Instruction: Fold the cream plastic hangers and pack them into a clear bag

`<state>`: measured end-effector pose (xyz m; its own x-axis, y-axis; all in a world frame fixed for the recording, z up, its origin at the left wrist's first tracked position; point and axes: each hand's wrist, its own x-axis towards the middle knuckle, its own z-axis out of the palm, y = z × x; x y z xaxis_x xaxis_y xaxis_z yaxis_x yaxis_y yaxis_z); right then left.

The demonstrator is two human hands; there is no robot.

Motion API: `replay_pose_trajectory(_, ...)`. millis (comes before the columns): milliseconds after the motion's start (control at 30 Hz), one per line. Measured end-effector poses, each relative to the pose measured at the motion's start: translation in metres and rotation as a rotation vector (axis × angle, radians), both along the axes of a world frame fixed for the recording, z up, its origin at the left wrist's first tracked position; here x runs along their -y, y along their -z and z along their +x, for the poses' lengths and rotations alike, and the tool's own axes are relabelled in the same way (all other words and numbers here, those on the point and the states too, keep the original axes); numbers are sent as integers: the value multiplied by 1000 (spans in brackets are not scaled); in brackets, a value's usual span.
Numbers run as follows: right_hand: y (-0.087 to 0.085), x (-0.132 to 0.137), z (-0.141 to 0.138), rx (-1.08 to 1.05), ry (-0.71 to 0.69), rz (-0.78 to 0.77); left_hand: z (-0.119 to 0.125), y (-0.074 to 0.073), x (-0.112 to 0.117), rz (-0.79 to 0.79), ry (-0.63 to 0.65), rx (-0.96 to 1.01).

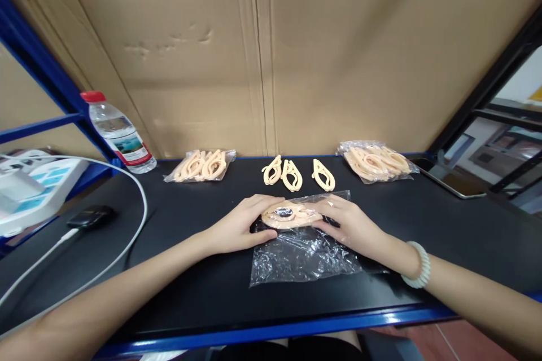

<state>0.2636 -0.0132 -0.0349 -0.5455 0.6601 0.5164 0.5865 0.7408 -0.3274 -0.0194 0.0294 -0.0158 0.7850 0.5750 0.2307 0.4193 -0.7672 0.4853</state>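
A clear plastic bag (302, 262) lies on the black table in front of me, with beige plastic pieces that look like folded hangers (292, 217) in its upper part. My left hand (241, 225) grips their left end, fingers along the top and thumb below. At the right end, my right hand (351, 225) closes on the bag and the pieces, its fingertips partly hidden by film glare. Just beyond my hands lie three loose folded hangers, the left one (272, 170) close to the middle one (292, 175), the right one (323, 175) apart.
Filled bags of hangers lie at the back left (201, 166) and back right (376, 161). A water bottle (122, 135) leans at the left beside a power strip (40, 186), a white cable (141, 203) and a black device (91, 216). A phone or tablet (449, 179) rests far right. Cardboard (339, 56) walls the back.
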Motion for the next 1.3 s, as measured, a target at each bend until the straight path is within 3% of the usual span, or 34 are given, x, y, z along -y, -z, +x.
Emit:
replay_pose_trajectory(233, 6, -9, -13, -67, 11, 7, -3, -3, -1, -21, -15, 43)
replay_pose_trajectory(433, 2, 1, -23, -78, 86, -113, -12, -10, -14, -77, 58, 27)
replay_pose_trajectory(533, -18, 10, -13, -46, 89, -174, -28, -15, -27, -89, 74, 10)
replay_pose_trajectory(633, -51, 2, 11, -159, 97, -267, -44, -20, -37, -82, 17, 39)
replay_pose_trajectory(667, -62, -6, 20, -207, 143, -231, -46, -21, -39, -80, -15, 61)
replay_pose_trajectory(733, -78, -32, 38, -217, 289, 17, -47, -24, -39, -86, -79, 114)
replay_pose_trajectory(800, -85, -64, 51, 2, 263, 178, -43, -26, -36, -108, -126, 159)
replay_pose_trajectory(867, -82, -97, 56, 338, 54, 89, -38, -26, -31, -138, -158, 198)
replay_pose_trajectory(933, -72, -123, 57, 528, -36, 49, -36, -23, -26, -165, -189, 224)
replay_pose_trajectory(1100, -54, -150, 54, 597, -69, -7, -38, -16, -22, -204, -253, 268)
replay_pose_trajectory(1300, -59, -146, 64, 589, -52, -197, -35, -20, -18, -225, -289, 353)
